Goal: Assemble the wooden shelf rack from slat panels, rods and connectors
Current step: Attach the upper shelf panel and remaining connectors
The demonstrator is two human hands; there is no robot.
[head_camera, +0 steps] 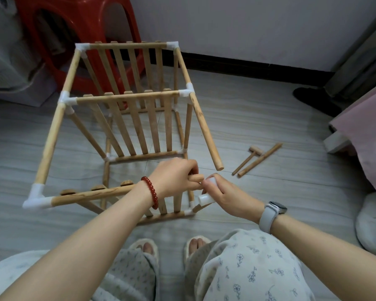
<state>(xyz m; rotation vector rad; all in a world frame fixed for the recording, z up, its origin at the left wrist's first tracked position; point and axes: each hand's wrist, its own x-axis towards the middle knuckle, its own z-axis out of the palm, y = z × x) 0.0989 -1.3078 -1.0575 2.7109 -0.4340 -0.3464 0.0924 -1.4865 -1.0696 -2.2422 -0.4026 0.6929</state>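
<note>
Wooden rods and white plastic connectors form the half-built shelf rack (126,127), which stands on the grey floor (269,118) in front of the person's slippered feet (148,248). Two slat panels (137,124) hang upright inside the frame, one behind the other, and a third runs along the near side. The frame's far right top rod (204,127) ends bare, with no connector on its tip. To the right of the rack, a small wooden mallet (249,158) and a loose rod (261,159) lie side by side on the floor, touching or nearly so. A red plastic stool (80,33) stands behind the rack by the wall, and a pink cloth (365,135) hangs at the right edge of the view.

Both forearms reach forward over the knees and meet at the rack's near right corner. The left hand (174,177), a red bead bracelet (151,192) on its wrist, curls its fingers round the end of the near top rod (96,195). The right hand (224,192), wearing a watch (274,211), grips a white connector (206,192) just beside that rod end; whether the two parts already touch cannot be told.
</note>
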